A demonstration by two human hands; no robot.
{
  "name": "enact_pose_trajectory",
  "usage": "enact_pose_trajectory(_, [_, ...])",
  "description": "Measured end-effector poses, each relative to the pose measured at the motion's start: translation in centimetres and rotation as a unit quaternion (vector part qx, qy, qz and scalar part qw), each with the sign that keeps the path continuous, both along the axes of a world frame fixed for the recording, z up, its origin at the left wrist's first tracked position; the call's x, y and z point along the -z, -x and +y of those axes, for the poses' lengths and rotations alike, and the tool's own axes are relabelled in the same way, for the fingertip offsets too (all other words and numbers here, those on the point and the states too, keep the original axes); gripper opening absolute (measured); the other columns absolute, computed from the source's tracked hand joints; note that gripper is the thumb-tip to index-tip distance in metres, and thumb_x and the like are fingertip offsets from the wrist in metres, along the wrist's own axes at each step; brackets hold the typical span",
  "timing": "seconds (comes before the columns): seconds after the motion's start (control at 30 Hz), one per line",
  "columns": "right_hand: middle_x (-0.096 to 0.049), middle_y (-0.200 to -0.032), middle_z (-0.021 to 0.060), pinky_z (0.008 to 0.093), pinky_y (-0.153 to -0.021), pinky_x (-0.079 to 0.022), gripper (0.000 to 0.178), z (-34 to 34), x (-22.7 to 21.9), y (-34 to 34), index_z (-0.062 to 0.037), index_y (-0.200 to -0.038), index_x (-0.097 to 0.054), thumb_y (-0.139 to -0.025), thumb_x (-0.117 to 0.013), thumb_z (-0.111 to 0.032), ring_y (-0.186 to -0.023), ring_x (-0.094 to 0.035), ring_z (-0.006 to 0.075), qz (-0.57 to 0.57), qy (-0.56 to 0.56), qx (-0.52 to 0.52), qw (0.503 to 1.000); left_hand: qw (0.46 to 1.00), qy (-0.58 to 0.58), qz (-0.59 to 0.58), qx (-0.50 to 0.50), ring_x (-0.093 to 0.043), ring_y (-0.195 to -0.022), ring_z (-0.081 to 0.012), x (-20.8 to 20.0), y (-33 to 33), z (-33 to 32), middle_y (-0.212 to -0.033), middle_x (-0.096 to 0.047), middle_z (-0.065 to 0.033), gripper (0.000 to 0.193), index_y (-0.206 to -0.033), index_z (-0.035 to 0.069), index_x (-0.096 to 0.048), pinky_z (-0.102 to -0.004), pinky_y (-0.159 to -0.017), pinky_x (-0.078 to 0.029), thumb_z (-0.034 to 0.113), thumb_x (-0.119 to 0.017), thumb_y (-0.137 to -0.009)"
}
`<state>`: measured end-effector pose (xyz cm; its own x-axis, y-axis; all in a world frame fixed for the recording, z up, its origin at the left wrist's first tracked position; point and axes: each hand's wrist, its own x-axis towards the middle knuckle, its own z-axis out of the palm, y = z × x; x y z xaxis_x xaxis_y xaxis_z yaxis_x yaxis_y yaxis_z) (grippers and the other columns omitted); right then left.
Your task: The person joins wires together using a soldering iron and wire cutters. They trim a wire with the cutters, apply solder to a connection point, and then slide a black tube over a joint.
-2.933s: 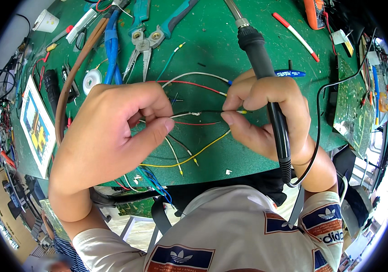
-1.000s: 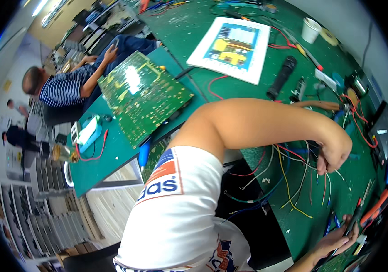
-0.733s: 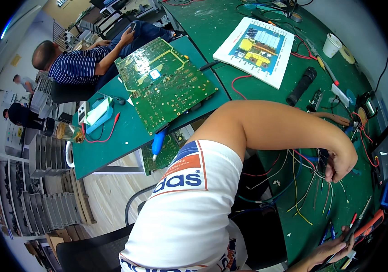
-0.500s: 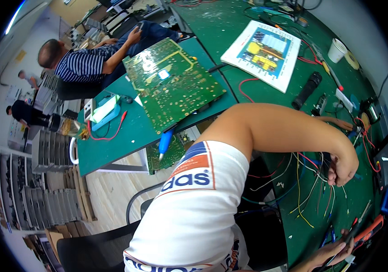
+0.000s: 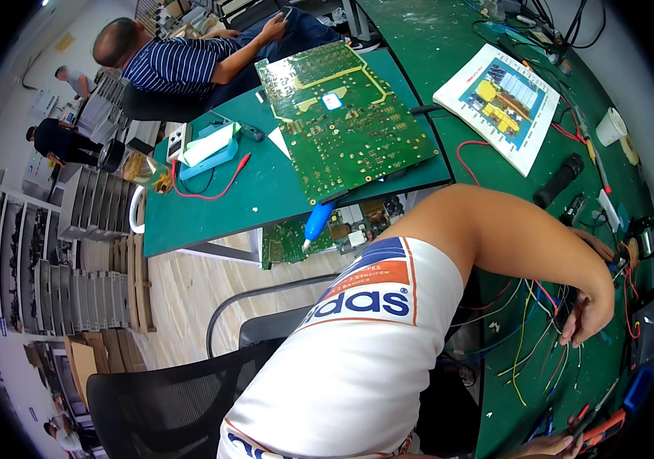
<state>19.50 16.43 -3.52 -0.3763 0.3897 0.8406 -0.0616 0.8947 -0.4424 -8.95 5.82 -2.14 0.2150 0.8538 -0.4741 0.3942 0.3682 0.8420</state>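
Note:
My left arm, in a white printed sleeve, reaches across to the green bench at the right. My left hand [image 5: 593, 315] hangs over a fan of loose thin wires [image 5: 530, 336] in yellow, white, red and black; its fingers point down, slightly apart, and I see nothing gripped in them. Low at the right edge, my right hand [image 5: 558, 444] is partly cut off by the picture's rim. Its fingers close round a dark, slim pen-like tool [image 5: 596, 407] that slants up and away. Beside it lies a red-orange and black device [image 5: 607, 428].
A large green circuit board [image 5: 350, 130] overhangs the side table [image 5: 227, 218]. A printed sheet [image 5: 499, 107], black flashlight [image 5: 559, 180] and white paper cup [image 5: 611, 126] are on the bench [image 5: 419, 46]. A black mesh chair [image 5: 166, 405] stands behind; a person in stripes [image 5: 178, 65] sits beyond the table.
My view has shifted, so the bench and board sit further right. My left hand's fingers, curled at the wires before, now reach downward. My right hand has slipped lower, nearer the picture's edge.

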Motion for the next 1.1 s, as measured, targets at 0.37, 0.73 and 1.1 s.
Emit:
enact_pose_trajectory(0.37, [-0.067, -0.092, 0.0169, 0.0394, -0.076, -0.051, 0.033, 0.8, 1.6, 1.5, 0.0012, -0.113, -0.057, -0.1, -0.06, -0.029, -0.083, -0.065, 0.026, -0.025, 0.033, -0.06, 0.997, 1.0, 0.028, -0.013, -0.006, -0.074, -0.101, -0.0193, 2.1, 0.6, 2.0, -0.113, -0.073, -0.0203, 0.034, -0.116, -0.015, -0.063, -0.0281, -0.094, -0.058, 0.014, -0.063, -0.098])
enact_pose_trajectory(0.73, [-0.067, -0.102, 0.0204, 0.0391, -0.078, -0.053, 0.042, -1.2, 1.4, -0.8, 0.0001, -0.118, -0.052, -0.096, -0.067, -0.033, -0.086, -0.065, 0.0255, -0.043, 0.102, -0.088, 0.99, 0.985, -0.067, 0.15, 0.045, -0.065, -0.055, -0.0166, -1.9, 0.8, -3.8, -0.059, -0.064, -0.0073, 0.016, -0.07, 0.004, -0.064, -0.0322, -0.053, -0.05, 0.009, -0.058, -0.084])
enact_pose_trajectory(1.1, [-0.062, -0.1, 0.0187, 0.0427, -0.071, -0.052, 0.039, -0.5, 1.4, -1.7, -0.001, -0.118, -0.046, -0.093, -0.073, -0.015, -0.08, -0.064, 0.025, -0.065, 0.116, -0.289, 0.948, 0.992, 0.01, 0.02, -0.128, -0.055, -0.044, -0.0085, -3.7, -0.3, -3.8, -0.069, -0.063, -0.0048, 0.014, -0.089, -0.002, -0.06, -0.0234, -0.039, -0.041, 0.01, -0.06, -0.096])
